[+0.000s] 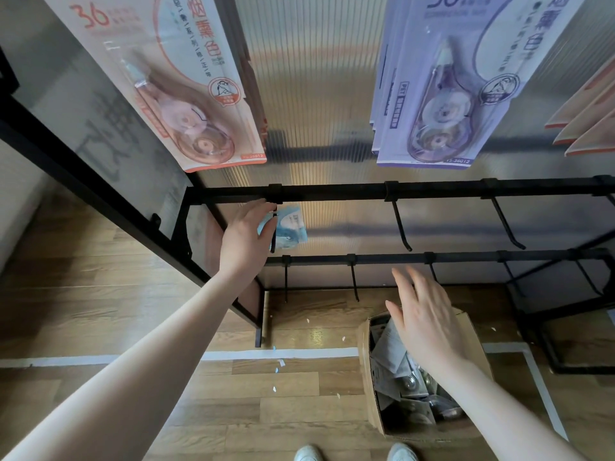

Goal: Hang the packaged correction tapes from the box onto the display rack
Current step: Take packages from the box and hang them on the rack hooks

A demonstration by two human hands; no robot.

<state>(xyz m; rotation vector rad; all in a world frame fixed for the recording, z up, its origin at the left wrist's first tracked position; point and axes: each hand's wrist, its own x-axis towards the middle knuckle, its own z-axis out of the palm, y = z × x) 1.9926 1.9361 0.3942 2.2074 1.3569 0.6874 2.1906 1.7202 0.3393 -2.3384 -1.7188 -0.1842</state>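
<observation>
Correction tape pack [288, 229], blue, is being pinched by the left hand [248, 237] at the leftmost hook [273, 232] of the display rack [399, 190]; the hanging step is underway. Right hand [427, 319] is hovering spread above the cardboard box [369, 367], likely reaching for the next pack

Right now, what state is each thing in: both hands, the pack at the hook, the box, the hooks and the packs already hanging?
left hand: holds the blue pack at the leftmost middle-row hook.
blue correction tape pack: at that hook; whether threaded on, cannot tell.
right hand: open, fingers spread, above the box, holding nothing.
cardboard box: open, on the floor, packs inside.
middle-row hooks: two to the right bare.
orange pack: hanging, top row.
purple packs: hanging, stacked.
</observation>
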